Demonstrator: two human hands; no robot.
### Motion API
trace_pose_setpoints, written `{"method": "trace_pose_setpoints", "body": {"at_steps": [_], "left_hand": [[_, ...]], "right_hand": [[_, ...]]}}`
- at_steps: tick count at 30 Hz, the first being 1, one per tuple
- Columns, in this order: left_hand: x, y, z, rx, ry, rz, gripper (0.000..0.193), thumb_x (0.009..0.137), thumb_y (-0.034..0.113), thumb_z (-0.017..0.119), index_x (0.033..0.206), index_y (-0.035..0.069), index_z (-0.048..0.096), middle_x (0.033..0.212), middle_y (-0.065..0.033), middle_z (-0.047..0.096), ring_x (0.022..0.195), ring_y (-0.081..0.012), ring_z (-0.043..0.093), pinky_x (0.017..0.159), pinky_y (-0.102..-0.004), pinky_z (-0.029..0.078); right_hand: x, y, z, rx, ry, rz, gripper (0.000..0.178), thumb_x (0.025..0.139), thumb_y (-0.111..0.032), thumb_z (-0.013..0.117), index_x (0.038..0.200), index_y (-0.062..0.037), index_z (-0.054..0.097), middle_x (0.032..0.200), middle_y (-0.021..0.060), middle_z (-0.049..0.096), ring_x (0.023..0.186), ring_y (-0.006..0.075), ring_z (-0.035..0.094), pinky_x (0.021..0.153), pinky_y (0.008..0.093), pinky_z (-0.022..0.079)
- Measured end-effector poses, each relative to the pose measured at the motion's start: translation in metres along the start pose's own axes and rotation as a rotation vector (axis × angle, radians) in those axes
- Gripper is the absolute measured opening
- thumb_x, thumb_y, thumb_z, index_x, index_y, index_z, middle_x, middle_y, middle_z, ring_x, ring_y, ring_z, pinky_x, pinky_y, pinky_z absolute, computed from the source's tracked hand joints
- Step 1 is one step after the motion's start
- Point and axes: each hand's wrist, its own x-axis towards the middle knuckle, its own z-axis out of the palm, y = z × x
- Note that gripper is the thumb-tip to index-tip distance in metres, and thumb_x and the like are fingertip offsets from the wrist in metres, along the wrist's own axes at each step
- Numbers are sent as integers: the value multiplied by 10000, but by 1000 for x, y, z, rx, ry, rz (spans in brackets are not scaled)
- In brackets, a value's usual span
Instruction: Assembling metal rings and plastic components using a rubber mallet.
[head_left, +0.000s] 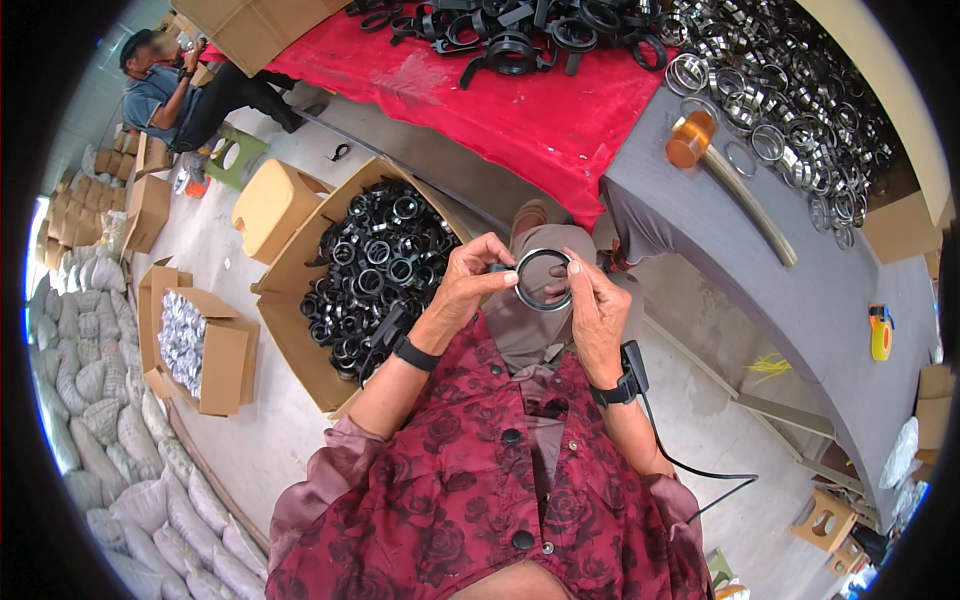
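Note:
Above my lap, a black ring with a shiny metal inner band [531, 303] is held up between both hands. My left hand [468, 288] pinches its left side with thumb and index finger, and a small dark tab of the ring shows by those fingers. On the opposite side, my right hand [597, 318] grips the rim between thumb and fingers. Left of my hands stands an open cardboard box [292, 335] holding many black ring parts [375, 255]. Both wrists wear black bands, and a cable hangs from the right one.
Black clamp-like rings [510, 50] lie on a red-covered table [420, 95]. Metal rings [790, 120] are heaped on the grey table [680, 200] beside a mallet [692, 140] and a yellow tape measure [880, 333]. A tan stool [275, 208] and stacked sacks [95, 400] are left; a person [175, 95] sits far left.

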Motion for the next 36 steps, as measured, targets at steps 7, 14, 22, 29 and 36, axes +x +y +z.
{"method": "trace_pose_setpoints", "body": {"at_steps": [7,14,22,29,36], "left_hand": [[-1,-11,4,-69,7,2,190,779,82,774,896,60,626,900,-42,679,858,-121,628,813,-276,481],[-2,-19,10,-127,44,-2,142,843,62,758,882,67,621,839,-7,657,756,-64,612,702,-222,496],[1,-18,10,-82,34,-80,204,817,91,786,923,64,614,891,-25,666,838,-103,627,772,-262,505],[12,-22,6,-60,-65,-9,398,861,129,802,1175,33,577,1069,-41,652,997,-117,628,905,-275,510],[85,-16,37,-85,51,186,313,947,83,705,1210,14,551,1112,-88,663,1048,-151,648,955,-299,513]], "right_hand": [[3,-3,0,7,24,-41,274,1010,-106,628,1204,73,699,853,68,702,705,92,654,643,233,506],[9,-4,-1,81,63,70,209,991,-114,651,1069,65,726,794,64,685,649,96,639,588,247,512],[16,6,-5,222,55,112,210,995,-127,651,1056,63,715,801,78,683,631,102,628,589,257,533],[49,-1,-32,-174,-58,-10,349,1000,-229,661,1186,65,675,963,131,707,837,257,698,806,361,568],[121,-22,-176,-1216,413,-572,513,943,-203,674,1385,26,545,1357,230,567,1283,394,506,1101,472,393]]}}
